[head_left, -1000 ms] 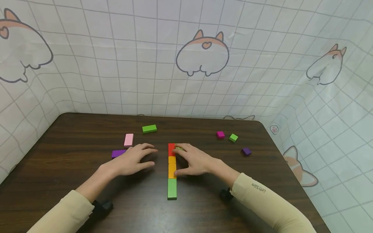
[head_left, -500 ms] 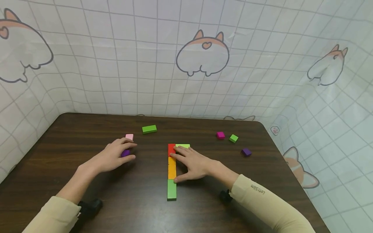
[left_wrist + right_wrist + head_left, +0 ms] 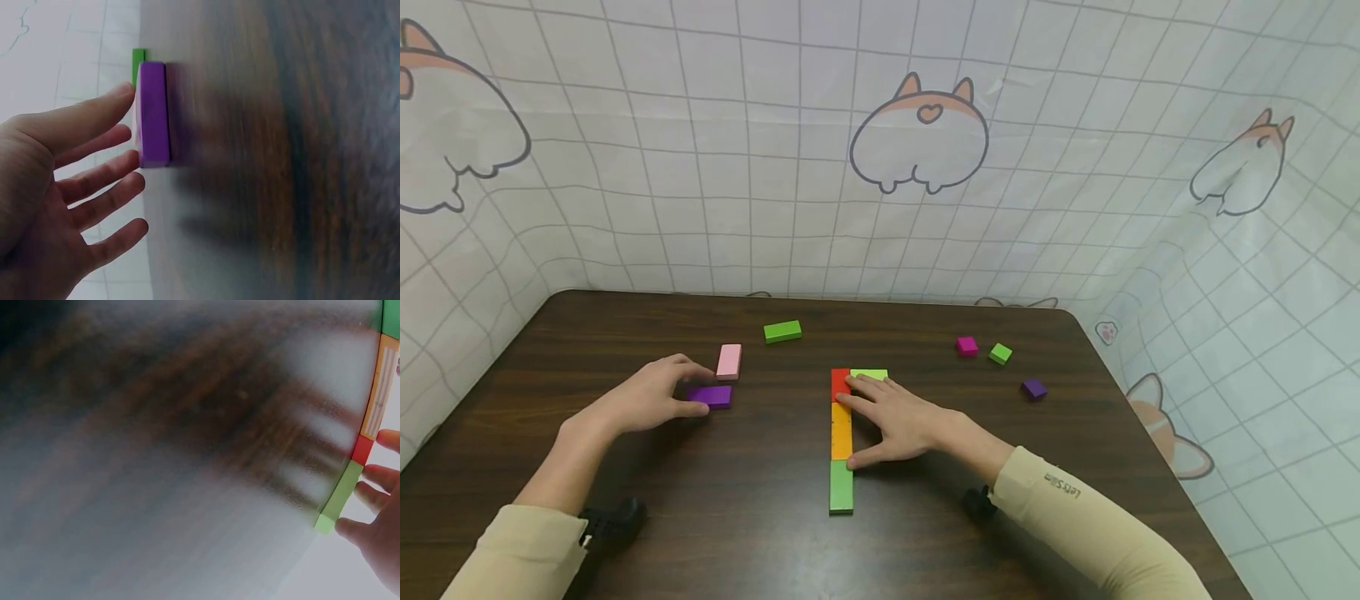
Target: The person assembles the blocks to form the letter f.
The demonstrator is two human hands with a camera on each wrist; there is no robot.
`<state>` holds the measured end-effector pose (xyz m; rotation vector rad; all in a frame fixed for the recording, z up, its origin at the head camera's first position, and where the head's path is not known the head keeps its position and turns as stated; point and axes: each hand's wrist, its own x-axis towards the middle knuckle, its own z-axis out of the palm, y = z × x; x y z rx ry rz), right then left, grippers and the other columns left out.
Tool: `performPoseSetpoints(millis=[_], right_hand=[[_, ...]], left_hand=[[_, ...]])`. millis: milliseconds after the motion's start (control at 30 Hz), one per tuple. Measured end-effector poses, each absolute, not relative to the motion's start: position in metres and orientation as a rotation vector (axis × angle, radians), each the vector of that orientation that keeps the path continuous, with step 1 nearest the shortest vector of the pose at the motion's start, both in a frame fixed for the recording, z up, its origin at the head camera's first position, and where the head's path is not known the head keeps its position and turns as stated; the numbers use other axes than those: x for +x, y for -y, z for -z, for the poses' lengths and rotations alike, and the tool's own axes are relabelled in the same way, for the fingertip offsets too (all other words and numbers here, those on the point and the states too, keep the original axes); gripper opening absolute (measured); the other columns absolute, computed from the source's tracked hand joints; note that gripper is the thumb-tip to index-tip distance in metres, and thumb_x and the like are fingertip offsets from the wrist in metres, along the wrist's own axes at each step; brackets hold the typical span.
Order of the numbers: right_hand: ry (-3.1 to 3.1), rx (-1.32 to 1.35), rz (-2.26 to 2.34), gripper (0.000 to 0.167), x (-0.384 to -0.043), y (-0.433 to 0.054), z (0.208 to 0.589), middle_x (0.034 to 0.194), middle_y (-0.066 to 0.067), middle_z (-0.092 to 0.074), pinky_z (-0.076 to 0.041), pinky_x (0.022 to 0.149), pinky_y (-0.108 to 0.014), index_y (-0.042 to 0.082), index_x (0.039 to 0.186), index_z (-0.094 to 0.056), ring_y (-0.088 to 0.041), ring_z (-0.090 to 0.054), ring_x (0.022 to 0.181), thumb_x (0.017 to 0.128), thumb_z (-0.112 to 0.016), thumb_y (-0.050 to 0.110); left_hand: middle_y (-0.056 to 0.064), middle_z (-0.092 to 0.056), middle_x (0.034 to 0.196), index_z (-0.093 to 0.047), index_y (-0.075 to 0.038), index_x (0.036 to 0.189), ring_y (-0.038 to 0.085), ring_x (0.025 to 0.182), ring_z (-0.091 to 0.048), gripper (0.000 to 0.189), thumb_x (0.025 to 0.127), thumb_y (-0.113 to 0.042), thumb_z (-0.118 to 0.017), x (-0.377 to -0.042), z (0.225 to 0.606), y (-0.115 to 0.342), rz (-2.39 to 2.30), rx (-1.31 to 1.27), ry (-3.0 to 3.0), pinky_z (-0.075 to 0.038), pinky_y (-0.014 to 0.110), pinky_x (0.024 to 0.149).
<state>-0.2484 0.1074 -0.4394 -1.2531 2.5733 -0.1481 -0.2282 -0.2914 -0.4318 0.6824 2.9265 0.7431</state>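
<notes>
My left hand [image 3: 651,398] spreads around the left end of a purple block [image 3: 715,397], thumb on the near side and fingers on the far side. In the left wrist view the fingers are loosely extended and the thumb tip overlaps the block's edge. A pink block [image 3: 728,362] lies just behind the purple one. My right hand [image 3: 901,423] rests with spread fingers along a line of blocks: red [image 3: 839,382], orange [image 3: 841,432] and green [image 3: 841,487]. A light green block [image 3: 871,374] extends right from the red one, its front partly hidden by the fingers.
A green block [image 3: 782,332] lies near the back of the dark wooden table [image 3: 760,533]. At the back right sit small magenta [image 3: 967,346], bright green [image 3: 1000,354] and dark purple [image 3: 1034,389] blocks. A white gridded curtain [image 3: 715,167] stands behind the table.
My left hand has moved left from beside the block line, passing over the purple block to its left end. The right hand has shifted slightly, with its fingertips at the line.
</notes>
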Motion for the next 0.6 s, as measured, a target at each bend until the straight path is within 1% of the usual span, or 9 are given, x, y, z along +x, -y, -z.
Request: performPoseSetpoints(millis=[133,233,467,600], right_hand=[[-2.574,-1.266,0.159,0.1,-0.2476,-0.1067,0.4381,0.171,-0.008,-0.014,-0.012,0.123,-0.051,0.019,0.165,-0.026,-0.023,-0.012,0.156,0.089,-0.061,0.074],[-2.573,-1.27,0.153,0.1,-0.2473,-0.1059,0.4369,0.171,-0.007,-0.014,-0.012,0.123,-0.051,0.019,0.165,-0.026,-0.023,-0.011,0.156,0.089,-0.06,0.074],[-2.569,-1.259,0.114,0.101,-0.2473,-0.105,0.4361,0.171,-0.006,-0.015,-0.011,0.123,-0.05,0.02,0.165,-0.023,-0.023,-0.009,0.156,0.089,-0.058,0.075],[-2.565,-1.247,0.096,0.101,-0.2474,-0.1055,0.4368,0.171,-0.005,-0.013,-0.01,0.123,-0.05,0.021,0.166,-0.021,-0.023,-0.007,0.157,0.089,-0.058,0.076]], left_hand=[[0.018,-0.063,0.116,-0.069,0.004,0.123,0.037,0.106,-0.061,0.05,0.085,-0.025,-0.086,-0.2302,0.4338,0.2956,-0.767,0.647,-2.896,-0.049,0.057,0.089],[0.014,-0.063,0.111,-0.07,0.003,0.121,0.035,0.102,-0.06,0.049,0.084,-0.025,-0.087,-0.2317,0.4347,0.2969,-0.772,0.637,-2.883,-0.049,0.054,0.086],[0.008,-0.064,0.103,-0.071,0.001,0.115,0.029,0.096,-0.06,0.04,0.084,-0.018,-0.087,-0.2354,0.4362,0.2974,-0.785,0.637,-2.862,-0.049,0.05,0.084],[0.005,-0.064,0.098,-0.072,0.0,0.112,0.024,0.09,-0.058,0.036,0.084,-0.016,-0.087,-0.2378,0.4374,0.2971,-0.787,0.646,-2.852,-0.049,0.046,0.08]])
